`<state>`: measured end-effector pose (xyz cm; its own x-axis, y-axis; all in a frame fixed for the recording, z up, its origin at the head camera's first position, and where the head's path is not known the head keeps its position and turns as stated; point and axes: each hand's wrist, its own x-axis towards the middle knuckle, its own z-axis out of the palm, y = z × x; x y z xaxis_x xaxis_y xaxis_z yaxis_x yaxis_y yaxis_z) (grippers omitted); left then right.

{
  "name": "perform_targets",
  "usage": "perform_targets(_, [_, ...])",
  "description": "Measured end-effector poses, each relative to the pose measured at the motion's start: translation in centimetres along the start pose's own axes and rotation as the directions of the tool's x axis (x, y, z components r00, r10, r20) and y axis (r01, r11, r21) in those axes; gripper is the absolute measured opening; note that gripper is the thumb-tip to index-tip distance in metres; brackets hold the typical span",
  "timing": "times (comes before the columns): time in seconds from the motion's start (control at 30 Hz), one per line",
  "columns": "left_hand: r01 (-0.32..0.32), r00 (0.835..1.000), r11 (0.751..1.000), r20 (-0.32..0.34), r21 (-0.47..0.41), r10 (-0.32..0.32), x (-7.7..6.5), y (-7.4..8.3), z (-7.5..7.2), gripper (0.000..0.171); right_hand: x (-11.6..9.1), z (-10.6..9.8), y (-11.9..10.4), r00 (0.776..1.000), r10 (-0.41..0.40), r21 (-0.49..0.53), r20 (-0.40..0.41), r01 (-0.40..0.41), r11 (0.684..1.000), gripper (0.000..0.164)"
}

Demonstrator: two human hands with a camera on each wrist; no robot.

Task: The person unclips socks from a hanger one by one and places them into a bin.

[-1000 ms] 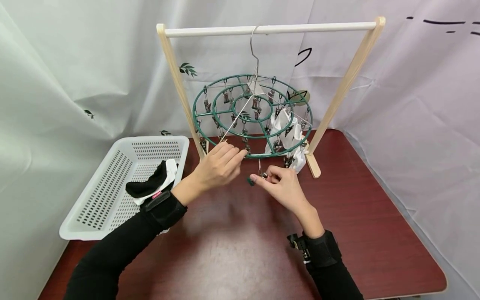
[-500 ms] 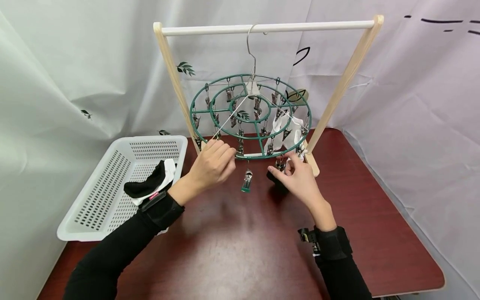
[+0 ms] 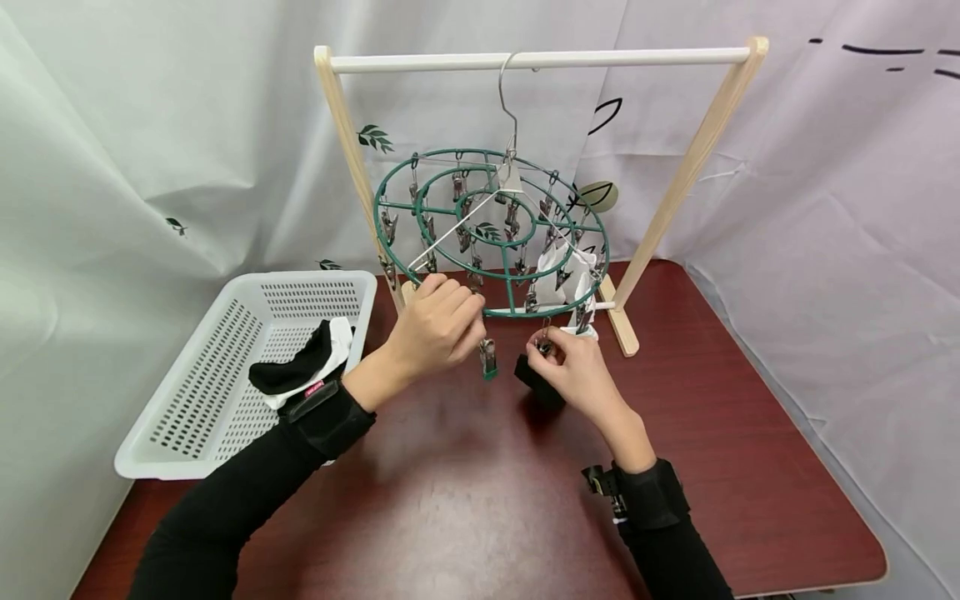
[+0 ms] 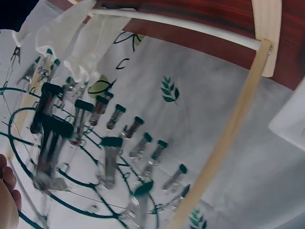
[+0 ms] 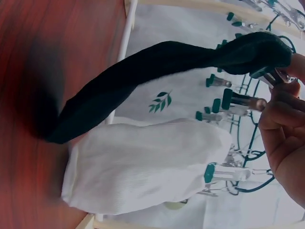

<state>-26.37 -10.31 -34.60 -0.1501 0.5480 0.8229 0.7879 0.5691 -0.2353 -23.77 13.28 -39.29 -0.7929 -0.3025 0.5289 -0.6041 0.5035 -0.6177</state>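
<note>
A round green clip hanger [image 3: 517,315] hangs from a rack by its metal hook. My left hand [image 3: 438,333] grips the front left of its outer ring. With thumb and fingers, my right hand [image 3: 576,371] pinches a metal clip [image 5: 274,76] at the front of the ring. From that clip hangs a black sock [image 5: 143,71], also seen as a dark shape, the black sock [image 3: 538,383], below the hand in the head view. A white sock [image 5: 147,167] hangs beside it from another clip. Between the hands dangles a bare clip with a green tip [image 3: 488,360].
The wooden rack [image 3: 686,179] with a white top bar [image 3: 622,57] stands on a dark red table [image 3: 487,517]. At left, a white perforated basket [image 3: 180,417] holds a black sock [image 3: 292,375] and a white one. A patterned cloth hangs behind.
My right hand let go of the bare green-tipped clip, went right to the black sock's clip, then came back left with it. The hanger turned and shifted left; my left hand stayed on the ring.
</note>
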Motion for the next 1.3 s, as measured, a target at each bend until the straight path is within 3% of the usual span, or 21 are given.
perform_targets(0.3, [-0.001, 1.000, 1.000, 0.009, 0.016, 0.001, 1.2, 1.2, 0.6, 0.015, 0.4, 1.4, -1.3, 0.995, -0.082, 0.076, -0.053, 0.086, 0.993, 0.010])
perform_targets(0.47, [0.035, 0.999, 0.999, 0.016, -0.011, -0.035, 1.1, 1.1, 0.6, 0.017, 0.3, 1.7, -1.6, 0.995, -0.079, 0.099, -0.067, 0.086, 0.991, 0.016])
perform_targets(0.7, [0.095, 0.995, 0.994, 0.038, -0.052, -0.093, 0.4, 0.6, 0.3, 0.019, -0.1, 0.5, -1.7, 0.996, -0.026, 0.214, 0.080, 0.008, 0.977, 0.014])
perform_targets(0.97, [0.132, 0.991, 0.989, 0.030, -0.068, -0.130, -0.4, -0.1, -0.3, 0.018, -0.1, -0.2, -1.9, 0.972, 0.104, 0.275, 0.210, -0.161, 0.948, 0.020])
perform_targets(1.07, [0.132, 0.991, 0.990, -0.005, -0.051, -0.132, -0.6, -0.1, -0.6, 0.017, 0.2, -0.1, -2.0, 0.975, 0.126, 0.253, 0.184, -0.171, 0.952, 0.026])
perform_targets(1.17, [0.130, 0.988, 0.991, -0.081, -0.038, -0.132, -0.8, 0.3, -0.9, 0.016, 0.3, -0.1, -2.0, 0.981, 0.129, 0.235, 0.142, -0.160, 0.959, 0.030])
perform_targets(1.3, [0.126, 0.969, 0.989, -0.204, -0.074, -0.139, -1.2, 1.8, -1.3, 0.018, 0.5, -0.1, -2.0, 0.985, 0.127, 0.227, 0.113, -0.150, 0.962, 0.032])
